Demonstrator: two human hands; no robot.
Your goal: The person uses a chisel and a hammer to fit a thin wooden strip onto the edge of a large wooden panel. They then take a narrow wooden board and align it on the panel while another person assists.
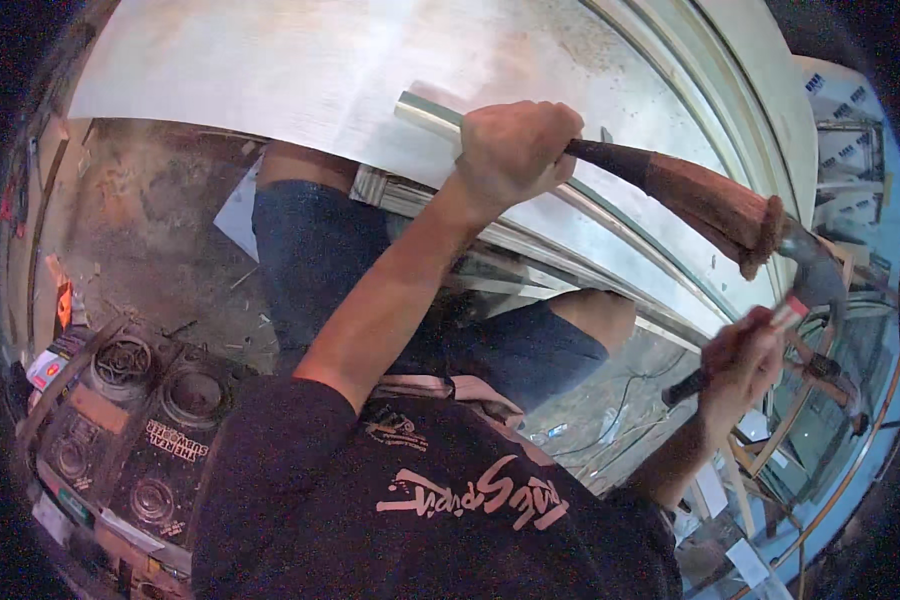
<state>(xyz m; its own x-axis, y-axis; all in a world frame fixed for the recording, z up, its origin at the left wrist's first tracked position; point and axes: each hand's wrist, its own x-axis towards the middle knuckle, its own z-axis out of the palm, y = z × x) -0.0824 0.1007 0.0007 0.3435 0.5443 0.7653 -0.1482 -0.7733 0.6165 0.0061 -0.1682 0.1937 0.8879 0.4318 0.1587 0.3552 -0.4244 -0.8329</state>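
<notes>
My left hand is closed in a fist around the dark, narrow part of a wooden-handled chisel, over a shiny metal tube. The chisel's reddish-brown handle slants to the right and ends in a frayed, battered rim. Its working tip is hidden by the fist. My right hand is wrapped around the handle of a hammer, red near the head with a black butt. In this view the hammer's head is close beside the battered handle end; whether they touch I cannot tell.
The tube lies on a large white sheet, with long metal profiles along its near edge. More curved-looking strips run at the right. Dark speakers stand at lower left. Frames and scraps crowd the right.
</notes>
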